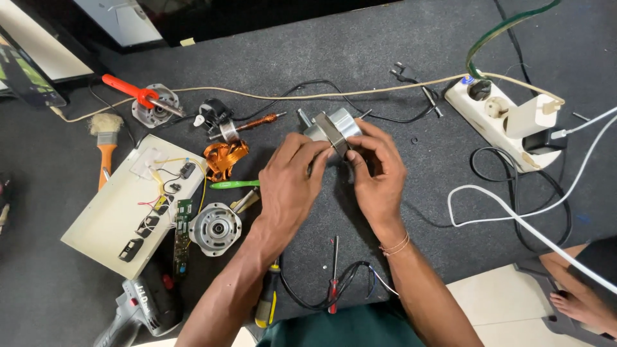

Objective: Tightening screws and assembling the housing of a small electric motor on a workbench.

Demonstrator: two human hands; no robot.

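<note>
Both my hands hold a small metal electric motor (pixel 334 128) just above the dark grey mat (pixel 257 64). My left hand (pixel 292 183) grips its left side, fingers curled over the top. On its right side is my right hand (pixel 379 173), thumb and fingers pressing the casing. A short shaft sticks out at the motor's upper left. Much of the motor body is hidden behind my fingers.
Left of my hands lie a copper winding (pixel 225 157), a green tool (pixel 234 184), a round motor end cap (pixel 215 228), a cream panel with circuit boards (pixel 109 212), a brush (pixel 106 138) and an orange-handled screwdriver (pixel 128 88). Screwdrivers (pixel 334 273) and a drill (pixel 144 308) lie near me. A power strip (pixel 498 122) with cables sits right.
</note>
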